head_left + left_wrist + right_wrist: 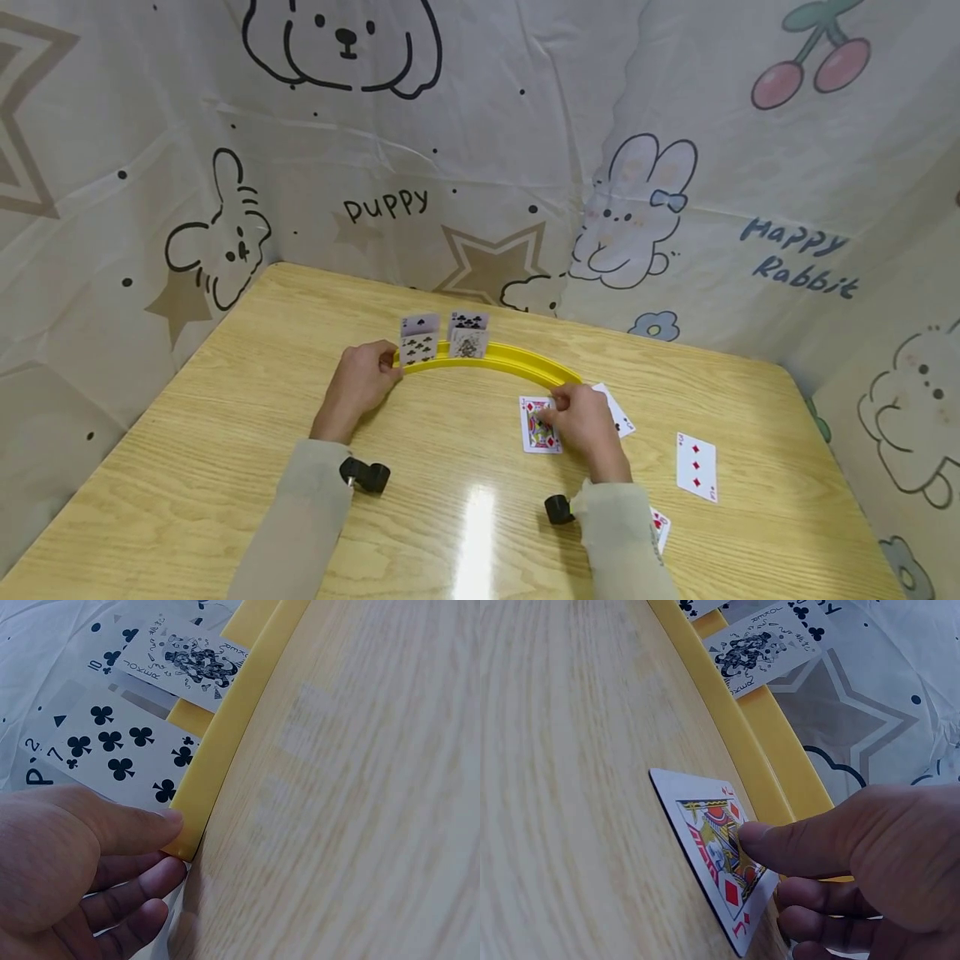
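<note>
A curved yellow card holder [517,357] lies on the table. My left hand [360,379] grips its left end, with the thumb along the front and the other fingers curled below. Near the holder's right end, my right hand [587,421] holds a jack of diamonds [712,851], the thumb across its face; the index finger is mostly hidden. In the holder's left part stand a seven of clubs [120,742] with a two of spades [420,322] behind it, and a joker [195,664] with a ten of clubs [469,320] behind it.
A card [617,410] lies partly under my right hand. Farther right is a three of diamonds [696,467], face up. A red queen card [660,530] sticks out beside my right sleeve. A printed cloth [480,167] hangs behind the wooden table [420,500].
</note>
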### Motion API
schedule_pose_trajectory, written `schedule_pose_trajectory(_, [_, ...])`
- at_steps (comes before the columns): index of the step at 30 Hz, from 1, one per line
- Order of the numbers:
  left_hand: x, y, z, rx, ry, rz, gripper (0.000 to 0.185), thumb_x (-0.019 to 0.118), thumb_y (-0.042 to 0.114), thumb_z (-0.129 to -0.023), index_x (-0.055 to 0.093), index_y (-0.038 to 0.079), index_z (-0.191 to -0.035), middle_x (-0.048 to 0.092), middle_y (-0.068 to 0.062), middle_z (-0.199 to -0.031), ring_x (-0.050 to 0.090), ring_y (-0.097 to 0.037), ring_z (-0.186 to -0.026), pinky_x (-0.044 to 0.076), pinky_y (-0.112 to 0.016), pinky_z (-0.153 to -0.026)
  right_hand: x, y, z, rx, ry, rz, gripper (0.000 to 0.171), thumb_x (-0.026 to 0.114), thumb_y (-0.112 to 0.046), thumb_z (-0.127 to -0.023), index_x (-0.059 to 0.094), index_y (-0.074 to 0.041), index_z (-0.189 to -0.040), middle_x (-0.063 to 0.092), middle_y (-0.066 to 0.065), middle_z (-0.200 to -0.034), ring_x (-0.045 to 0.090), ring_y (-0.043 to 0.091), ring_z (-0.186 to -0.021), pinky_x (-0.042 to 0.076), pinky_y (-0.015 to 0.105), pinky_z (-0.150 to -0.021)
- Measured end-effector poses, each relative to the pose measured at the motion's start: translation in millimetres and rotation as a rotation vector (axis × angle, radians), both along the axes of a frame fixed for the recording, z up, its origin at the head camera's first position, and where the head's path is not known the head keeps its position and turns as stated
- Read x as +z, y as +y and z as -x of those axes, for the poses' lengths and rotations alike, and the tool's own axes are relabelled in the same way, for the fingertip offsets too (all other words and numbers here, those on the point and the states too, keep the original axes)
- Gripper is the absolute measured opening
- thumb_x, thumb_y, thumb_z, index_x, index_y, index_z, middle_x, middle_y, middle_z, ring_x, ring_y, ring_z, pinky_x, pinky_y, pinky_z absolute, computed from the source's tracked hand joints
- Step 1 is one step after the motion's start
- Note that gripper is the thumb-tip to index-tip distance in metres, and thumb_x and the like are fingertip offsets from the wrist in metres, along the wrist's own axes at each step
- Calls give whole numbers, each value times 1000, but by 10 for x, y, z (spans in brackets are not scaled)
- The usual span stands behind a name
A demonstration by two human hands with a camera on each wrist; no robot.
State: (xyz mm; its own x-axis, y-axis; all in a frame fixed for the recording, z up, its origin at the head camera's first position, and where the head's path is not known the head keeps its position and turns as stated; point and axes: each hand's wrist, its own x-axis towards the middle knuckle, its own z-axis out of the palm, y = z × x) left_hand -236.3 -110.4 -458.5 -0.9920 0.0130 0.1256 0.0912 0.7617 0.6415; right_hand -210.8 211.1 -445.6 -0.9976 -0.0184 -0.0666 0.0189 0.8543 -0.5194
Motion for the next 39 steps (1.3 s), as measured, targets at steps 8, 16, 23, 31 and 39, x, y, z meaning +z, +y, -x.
schedule_pose_trajectory(8, [-11,5,6,9,-16,-7,34,68,16,-77,61,4,-108,60,-4,-89,53,-15,-74,45,-30,-65,-19,-13,15,1,-11,-30,33,76,-30,-70,66,-7,-92,55,-2,-68,48,14,-61,40,28,-57])
schedule_pose_trajectory(16, [6,2,2,1,-3,-5,34,67,17,-78,61,4,-109,60,-4,-89,52,-15,-73,44,-31,-66,-21,0,27,-2,-39,-20,32,75,-32,-71,66,-7,-89,55,-1,-68,49,14,-60,40,27,-54])
schedule_pose_trajectory(23, [-8,-10,0,-12,-4,-3,34,67,18,-79,61,5,-109,61,-4,-88,52,-15,-73,45,-31,-65,-48,-12,29,-14,-20,-43,38,77,-34,-67,64,-7,-91,57,-1,-73,51,13,-65,43,29,-60])
schedule_pose_trajectory(31, [-15,-7,3,-11,0,-11,33,68,18,-78,61,5,-108,60,-3,-87,53,-14,-73,45,-31,-65,-58,-17,19,-31,-4,-12,30,78,-26,-68,60,-10,-85,55,-1,-74,49,15,-67,41,30,-61])
schedule_pose_trajectory(39, [-9,-11,-1,-10,1,-5,33,67,18,-78,61,4,-108,61,-4,-88,53,-15,-73,45,-32,-65,-47,-21,19,-31,27,17,26,76,-23,-71,59,-9,-85,55,0,-74,49,17,-67,41,30,-60])
